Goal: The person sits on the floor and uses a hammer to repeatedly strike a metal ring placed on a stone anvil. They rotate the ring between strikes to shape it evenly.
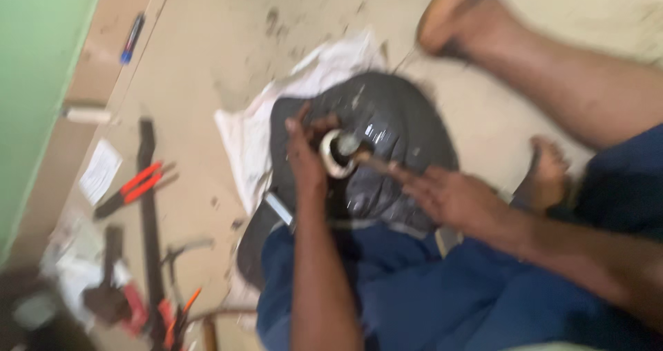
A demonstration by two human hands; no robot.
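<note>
The view is blurred. A dark grey domed metal part (394,133) rests against my blue-trousered lap on a white cloth (311,82). My left hand (305,154) grips a pale ring-shaped piece (333,159) at the middle of the dome. My right hand (452,198) holds a thin tool (376,163) whose tip meets the ring's centre. My bare feet lie beyond and to the right of the dome.
Tools lie on the floor at left: orange-handled pliers (131,187), a long black bar (147,213), a blue pen (132,37), a white paper slip (100,171), and more red and orange tools near the lower left corner. A green wall (31,82) borders the left.
</note>
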